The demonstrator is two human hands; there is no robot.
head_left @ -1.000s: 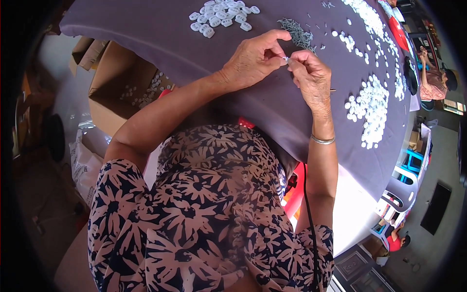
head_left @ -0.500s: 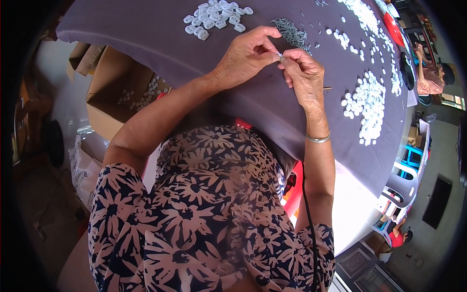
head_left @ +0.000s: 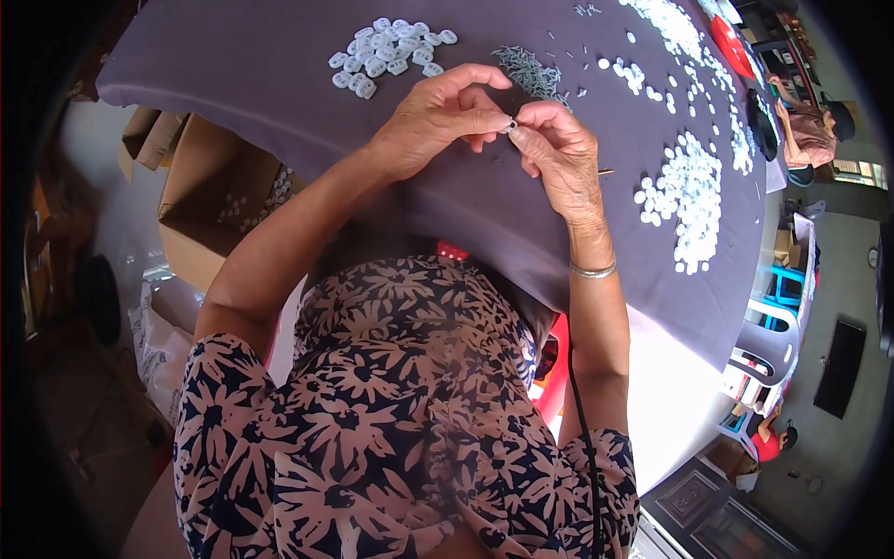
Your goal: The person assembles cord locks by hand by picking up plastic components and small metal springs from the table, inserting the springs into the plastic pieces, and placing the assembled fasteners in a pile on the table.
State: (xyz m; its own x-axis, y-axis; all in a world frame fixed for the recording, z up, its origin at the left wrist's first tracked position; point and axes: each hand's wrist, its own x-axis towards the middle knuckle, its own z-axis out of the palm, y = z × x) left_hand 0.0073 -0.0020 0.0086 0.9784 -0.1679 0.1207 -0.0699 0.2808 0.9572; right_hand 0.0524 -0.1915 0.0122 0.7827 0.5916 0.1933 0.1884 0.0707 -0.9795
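Over the near part of the table, my left hand [head_left: 424, 123] and my right hand [head_left: 563, 163] meet fingertip to fingertip. Both pinch a small white piece [head_left: 510, 125] between thumb and forefinger; most of it is hidden by the fingers. Just beyond the hands lies a heap of thin grey screws or pins [head_left: 531, 73]. White rounded plastic pieces [head_left: 380, 54] are piled to its left, with dark marks on their tops. A larger spread of small white round pieces [head_left: 694, 200] covers the table on the right.
A dark purple cloth [head_left: 279, 65] covers the table. More white pieces [head_left: 672, 28] lie at the far right, near a red object [head_left: 733, 47]. An open cardboard box [head_left: 200, 200] holding white pieces stands left, below the table edge. One person [head_left: 808, 130] is across the table, another [head_left: 768, 443] farther right.
The view has shifted slightly, so the table and heaps appear farther left. My hands stay pinched together at the small white piece, with the left fingers a little differently bent.
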